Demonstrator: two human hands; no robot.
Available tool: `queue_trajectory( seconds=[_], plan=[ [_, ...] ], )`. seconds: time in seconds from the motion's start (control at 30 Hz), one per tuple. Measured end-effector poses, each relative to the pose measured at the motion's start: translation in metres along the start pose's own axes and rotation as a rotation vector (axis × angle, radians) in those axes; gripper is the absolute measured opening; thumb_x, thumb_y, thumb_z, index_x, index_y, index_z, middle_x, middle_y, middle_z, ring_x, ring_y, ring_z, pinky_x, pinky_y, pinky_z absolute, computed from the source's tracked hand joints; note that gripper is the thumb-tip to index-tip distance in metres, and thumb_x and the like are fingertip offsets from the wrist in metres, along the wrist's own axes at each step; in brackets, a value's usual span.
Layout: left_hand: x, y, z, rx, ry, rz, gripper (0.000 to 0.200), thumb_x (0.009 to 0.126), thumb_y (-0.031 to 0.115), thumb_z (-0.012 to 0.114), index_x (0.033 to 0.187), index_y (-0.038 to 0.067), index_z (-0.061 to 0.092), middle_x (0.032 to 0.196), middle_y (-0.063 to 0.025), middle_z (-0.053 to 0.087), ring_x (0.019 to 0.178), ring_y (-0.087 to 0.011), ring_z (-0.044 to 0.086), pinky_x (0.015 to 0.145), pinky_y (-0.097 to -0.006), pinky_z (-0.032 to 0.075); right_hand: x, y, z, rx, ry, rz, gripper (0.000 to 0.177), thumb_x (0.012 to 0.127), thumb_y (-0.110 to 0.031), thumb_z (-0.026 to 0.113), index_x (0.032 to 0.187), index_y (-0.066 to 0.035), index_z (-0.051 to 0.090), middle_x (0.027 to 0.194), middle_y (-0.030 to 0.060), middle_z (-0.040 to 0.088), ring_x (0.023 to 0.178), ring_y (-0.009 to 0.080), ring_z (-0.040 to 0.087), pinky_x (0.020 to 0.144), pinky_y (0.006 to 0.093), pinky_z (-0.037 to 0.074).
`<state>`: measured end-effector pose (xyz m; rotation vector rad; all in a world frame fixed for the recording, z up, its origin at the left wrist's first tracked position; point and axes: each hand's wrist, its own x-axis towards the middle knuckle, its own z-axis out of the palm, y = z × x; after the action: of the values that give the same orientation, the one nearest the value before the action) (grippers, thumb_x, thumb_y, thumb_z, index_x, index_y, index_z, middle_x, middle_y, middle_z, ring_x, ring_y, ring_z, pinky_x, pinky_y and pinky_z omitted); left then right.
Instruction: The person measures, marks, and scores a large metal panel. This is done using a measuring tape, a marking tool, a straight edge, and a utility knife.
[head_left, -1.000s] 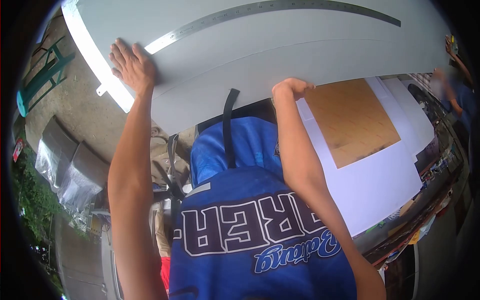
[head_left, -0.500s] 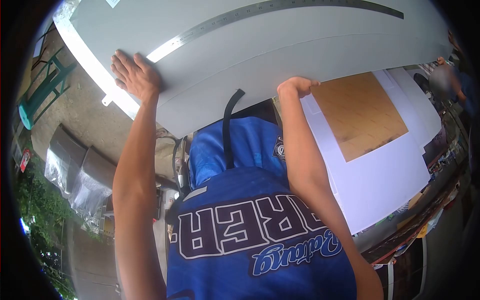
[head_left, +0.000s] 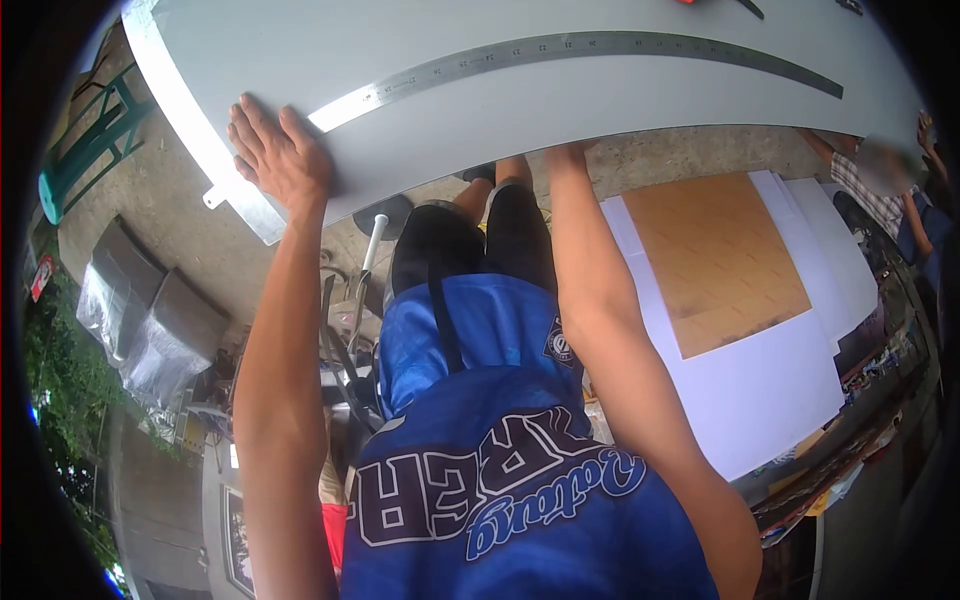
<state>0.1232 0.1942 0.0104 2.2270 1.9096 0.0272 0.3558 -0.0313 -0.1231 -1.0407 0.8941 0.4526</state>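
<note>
A large grey sheet [head_left: 480, 120] spans the top of the view. On it lies a long steel ruler [head_left: 560, 46], bowed by the lens. My left hand [head_left: 282, 158] presses flat on the sheet, fingers apart, beside the ruler's left end. At the sheet's near edge, my right hand [head_left: 568, 152] reaches underneath. Its fingers are hidden there, so whether they grip anything does not show.
To the right, a brown board [head_left: 715, 265] rests on white sheets [head_left: 750, 400]. Another person [head_left: 880, 190] is at the far right. A green stool [head_left: 95, 140] and plastic-wrapped grey seats [head_left: 150, 300] stand left. A red object [head_left: 686, 2] touches the top edge.
The sheet's front strip, below a thin line, has dropped out of sight, revealing legs and floor. My right hand has gone from that strip's edge to under the sheet. My left hand stays flat.
</note>
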Motion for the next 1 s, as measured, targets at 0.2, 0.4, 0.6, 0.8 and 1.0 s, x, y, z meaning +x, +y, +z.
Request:
queue_trajectory(
  seconds=[0.2, 0.4, 0.6, 0.8, 1.0],
  plan=[
    [0.002, -0.005, 0.004, 0.015, 0.019, 0.01, 0.064, 0.102, 0.048, 0.026, 0.157, 0.016, 0.023, 0.162, -0.0085, 0.021, 0.151, -0.0282, 0.012, 0.121, -0.0493, 0.008, 0.024, 0.004, 0.007, -0.139, -0.148, 0.076, 0.058, 0.096, -0.044, 0.049, 0.145, -0.014, 0.038, 0.145, 0.0086, 0.046, 0.129, 0.0247, 0.049, 0.103, 0.0434, 0.043],
    [0.002, -0.011, 0.01, 0.024, 0.075, 0.04, 0.061, 0.103, 0.048, 0.03, 0.155, 0.018, 0.028, 0.161, -0.0075, 0.026, 0.15, -0.0276, 0.018, 0.12, -0.0499, 0.012, 0.013, -0.052, -0.027, -0.904, -0.09, 0.222, 0.062, 0.094, -0.049, 0.052, 0.147, -0.018, 0.037, 0.15, 0.0082, 0.041, 0.134, 0.0228, 0.041, 0.107, 0.0395, 0.035],
    [0.002, -0.009, 0.007, 0.02, 0.08, 0.019, 0.059, 0.102, 0.046, 0.033, 0.154, 0.018, 0.031, 0.16, -0.0076, 0.029, 0.149, -0.0276, 0.022, 0.12, -0.0495, 0.014, 0.04, -0.13, -0.069, -0.753, -0.034, 0.233, 0.064, 0.102, -0.05, 0.033, 0.142, 0.0, 0.042, 0.149, 0.0174, 0.042, 0.136, 0.0312, 0.042, 0.112, 0.0484, 0.03],
    [0.003, -0.004, 0.003, 0.0, 0.072, 0.009, 0.059, 0.102, 0.046, 0.034, 0.154, 0.017, 0.031, 0.159, -0.0081, 0.03, 0.149, -0.0278, 0.022, 0.121, -0.0485, 0.013, -0.032, -0.108, -0.05, -0.225, 0.13, -0.107, 0.07, 0.102, -0.059, 0.026, 0.149, -0.008, 0.035, 0.15, 0.0142, 0.04, 0.139, 0.0313, 0.037, 0.115, 0.0485, 0.027],
    [0.002, -0.009, 0.006, 0.035, 0.087, 0.024, 0.06, 0.102, 0.048, 0.032, 0.153, 0.016, 0.032, 0.159, -0.008, 0.03, 0.148, -0.0265, 0.022, 0.12, -0.0491, 0.014, -0.036, -0.086, -0.062, -0.343, 0.219, 0.235, 0.072, 0.101, -0.06, 0.026, 0.151, -0.008, 0.031, 0.149, 0.0136, 0.041, 0.139, 0.031, 0.037, 0.116, 0.0466, 0.025]
  ],
)
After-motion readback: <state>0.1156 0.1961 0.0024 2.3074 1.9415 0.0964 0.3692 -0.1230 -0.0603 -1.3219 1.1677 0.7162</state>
